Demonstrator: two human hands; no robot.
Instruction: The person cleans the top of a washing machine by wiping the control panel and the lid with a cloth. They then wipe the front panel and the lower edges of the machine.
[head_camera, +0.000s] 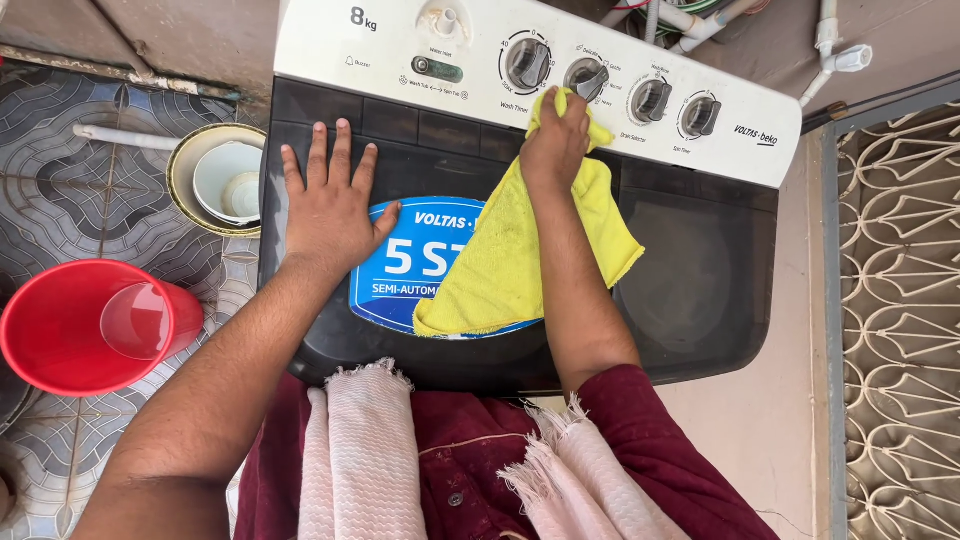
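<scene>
A top-loading washing machine has a dark lid (690, 280) and a white control panel (330, 40) with several round knobs. My right hand (553, 140) grips a yellow cloth (500, 260) and presses its top corner against the panel, just below one knob (587, 78). The rest of the cloth hangs down over the lid and covers part of a blue sticker (400, 270). My left hand (330, 200) lies flat on the left part of the lid with its fingers spread, holding nothing.
On the patterned tile floor at the left stand a red bucket (50, 340) with a red mug (150, 320) in it and a pale bowl (225, 180) holding a white cup. White pipes (835, 45) run behind the machine. A metal grille (900, 320) stands at the right.
</scene>
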